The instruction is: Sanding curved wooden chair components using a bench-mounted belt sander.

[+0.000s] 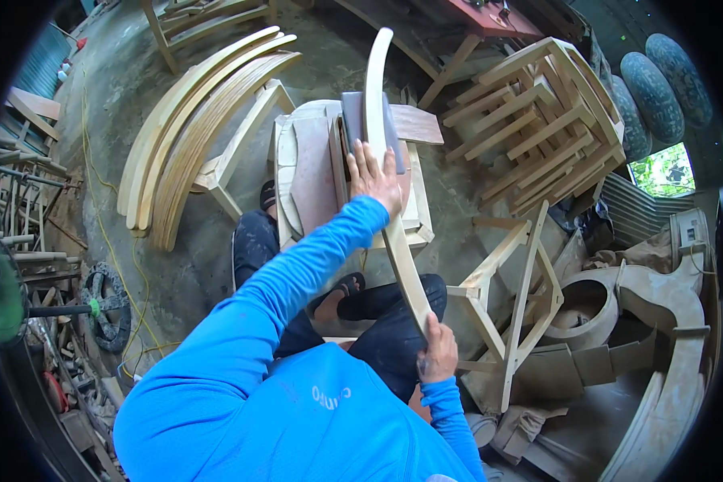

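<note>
A long curved wooden slat (373, 88) runs from beyond the workbench down toward my right thigh. My left hand (375, 181) lies flat on its middle, fingers stretched out. Near the slat's close end, my right hand (438, 351) is closed around it. Under the far part of the slat is a flat dark grey sheet (390, 136), partly hidden by the wood. Both rest over a low wooden workbench (285, 173) topped with thin wood pieces. A reddish-brown board (313, 169) lies on that top, to the left of the slat.
Several curved slats (205, 120) lean stacked on a wooden frame at left. A pile of wooden frames (538, 120) stands at far right. Closer on the right are an angled wooden frame (510, 297) and a round duct (578, 309). A yellow cord (96, 225) crosses the floor.
</note>
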Available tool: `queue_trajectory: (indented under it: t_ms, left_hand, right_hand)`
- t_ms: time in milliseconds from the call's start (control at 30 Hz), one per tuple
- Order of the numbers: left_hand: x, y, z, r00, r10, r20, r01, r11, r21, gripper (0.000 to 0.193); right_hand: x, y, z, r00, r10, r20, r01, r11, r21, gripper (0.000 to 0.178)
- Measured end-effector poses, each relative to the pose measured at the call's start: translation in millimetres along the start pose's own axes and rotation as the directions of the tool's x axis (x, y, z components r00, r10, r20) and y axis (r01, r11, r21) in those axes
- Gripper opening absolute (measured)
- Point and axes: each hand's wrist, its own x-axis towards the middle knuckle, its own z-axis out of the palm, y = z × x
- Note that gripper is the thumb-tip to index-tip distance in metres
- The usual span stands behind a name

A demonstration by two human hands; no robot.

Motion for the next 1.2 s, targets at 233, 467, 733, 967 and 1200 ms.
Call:
queue_trajectory:
  t_ms: [233, 467, 733, 967, 1200]
  left_hand:
    - [-125.2, 15.5, -21.3, 0.999, 0.032, -0.005, -0.032, 0.960, -0.277, 0.091]
    - [-43.0, -1.8, -40.4, 1.000, -0.007, 0.011, 0.010, 0.968, -0.252, 0.087]
    - [201.3, -70.7, -23.3, 0.979, -0.107, 0.175, 0.125, 0.987, -0.100, 0.076]
    - [333.3, -134.5, -14.9, 0.947, -0.228, 0.227, 0.271, 0.946, -0.177, 0.075]
    - [234.3, -82.4, -10.3, 0.976, -0.084, 0.201, 0.123, 0.974, -0.188, 0.082]
  right_hand:
    - [-113.2, 31.5, -34.5, 0.990, -0.027, 0.141, 0.013, 0.995, 0.101, 0.086]
    - [-34.0, 22.0, -34.3, 0.987, -0.092, 0.132, 0.051, 0.956, 0.288, 0.082]
    - [185.7, -23.5, 25.7, 0.991, -0.085, 0.099, 0.024, 0.862, 0.506, 0.079]
    - [325.0, -60.0, 50.3, 0.990, -0.055, 0.133, 0.005, 0.938, 0.347, 0.079]
    - [212.1, -25.8, 17.6, 0.981, -0.015, 0.192, -0.084, 0.864, 0.496, 0.081]
